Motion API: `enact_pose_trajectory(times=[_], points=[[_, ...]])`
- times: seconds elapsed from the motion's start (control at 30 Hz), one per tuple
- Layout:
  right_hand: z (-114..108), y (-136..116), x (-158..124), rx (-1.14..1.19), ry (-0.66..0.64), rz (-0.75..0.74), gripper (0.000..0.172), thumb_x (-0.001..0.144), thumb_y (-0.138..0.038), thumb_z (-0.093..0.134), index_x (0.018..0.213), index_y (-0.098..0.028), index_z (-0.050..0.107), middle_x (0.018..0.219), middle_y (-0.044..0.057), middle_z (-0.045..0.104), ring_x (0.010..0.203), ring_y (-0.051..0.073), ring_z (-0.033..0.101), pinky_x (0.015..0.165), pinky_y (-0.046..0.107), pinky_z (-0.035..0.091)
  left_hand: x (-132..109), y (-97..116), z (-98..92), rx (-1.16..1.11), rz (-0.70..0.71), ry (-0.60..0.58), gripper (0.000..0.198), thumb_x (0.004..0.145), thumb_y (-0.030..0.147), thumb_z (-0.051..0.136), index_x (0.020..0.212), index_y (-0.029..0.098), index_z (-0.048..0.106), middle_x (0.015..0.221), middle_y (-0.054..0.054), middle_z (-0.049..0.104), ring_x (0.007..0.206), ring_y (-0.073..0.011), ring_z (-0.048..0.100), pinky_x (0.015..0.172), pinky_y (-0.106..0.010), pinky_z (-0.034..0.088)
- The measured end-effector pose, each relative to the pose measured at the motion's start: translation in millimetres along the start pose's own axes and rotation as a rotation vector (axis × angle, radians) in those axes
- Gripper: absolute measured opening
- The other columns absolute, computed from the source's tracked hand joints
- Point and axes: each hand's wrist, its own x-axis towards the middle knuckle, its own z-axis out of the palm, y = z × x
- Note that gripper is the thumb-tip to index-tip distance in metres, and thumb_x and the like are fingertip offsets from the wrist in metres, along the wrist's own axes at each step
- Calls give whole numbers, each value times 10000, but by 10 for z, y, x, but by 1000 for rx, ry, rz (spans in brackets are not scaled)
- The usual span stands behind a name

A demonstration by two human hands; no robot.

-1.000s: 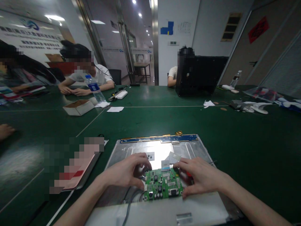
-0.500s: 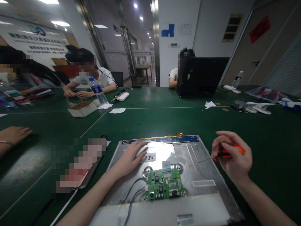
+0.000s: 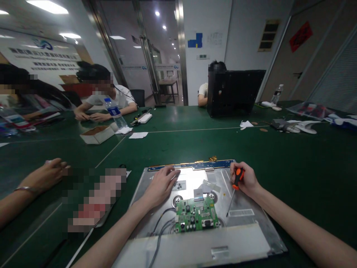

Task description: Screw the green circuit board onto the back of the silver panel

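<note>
A metal-backed display panel (image 3: 245,227) lies flat on the green table in front of me. A small green circuit board (image 3: 196,215) sits on its middle, with grey cables running off to the left. My left hand (image 3: 161,184) rests on the panel's upper left, fingertips pinched by a few small dark screws (image 3: 176,185). My right hand (image 3: 245,179) is wrapped round the orange handle of a screwdriver (image 3: 236,182), whose thin shaft points down onto the panel right of the board. A blue strip board (image 3: 192,165) runs along the panel's far edge.
Another person's hand (image 3: 46,175) with a bracelet lies on the table at left, beside a blurred flat object. Further back are a cardboard box (image 3: 96,134), a water bottle (image 3: 113,110), paper scraps, a black monitor (image 3: 234,91) and seated people.
Both my hands left the circuit board. My right hand picked up the screwdriver and brought it over the panel, tip down. My left hand moved up to the small screws. The neighbour's hand slid closer.
</note>
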Motion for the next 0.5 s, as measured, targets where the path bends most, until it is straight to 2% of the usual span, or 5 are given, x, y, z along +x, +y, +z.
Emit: enact_pose_trajectory(times=[0.17, 0.27, 0.4, 0.5], points=[[-132, -70, 63, 25, 45, -9, 256, 685, -337, 544, 482, -181, 537, 390, -3, 485, 339, 90, 402, 335, 192, 326, 136, 91, 61, 29, 3, -7, 318, 987, 268, 364, 1221, 203, 571, 1171, -116, 542, 1067, -275, 515, 925, -449, 443], [-148, -115, 99, 47, 67, 3, 221, 673, -310, 559, 495, -180, 541, 394, -11, 487, 329, 85, 401, 304, 185, 299, 196, 161, 87, 40, 9, -28, 318, 982, 267, 376, 1226, 198, 568, 1173, -118, 544, 1081, -284, 502, 938, -461, 434], [-6, -141, 168, 81, 54, 44, 233, 706, -328, 612, 543, -171, 557, 412, -17, 508, 313, 71, 399, 275, 162, 252, 237, 219, 107, 29, 15, -26, 321, 979, 267, 379, 1226, 197, 570, 1169, -118, 544, 1070, -286, 503, 937, -468, 431], [182, -126, 243, 114, 24, 63, 263, 742, -373, 659, 595, -170, 576, 470, -12, 561, 337, 65, 438, 291, 153, 295, 242, 229, 111, 16, 14, -32, 329, 974, 265, 387, 1239, 193, 568, 1181, -124, 542, 1077, -293, 502, 939, -472, 429]])
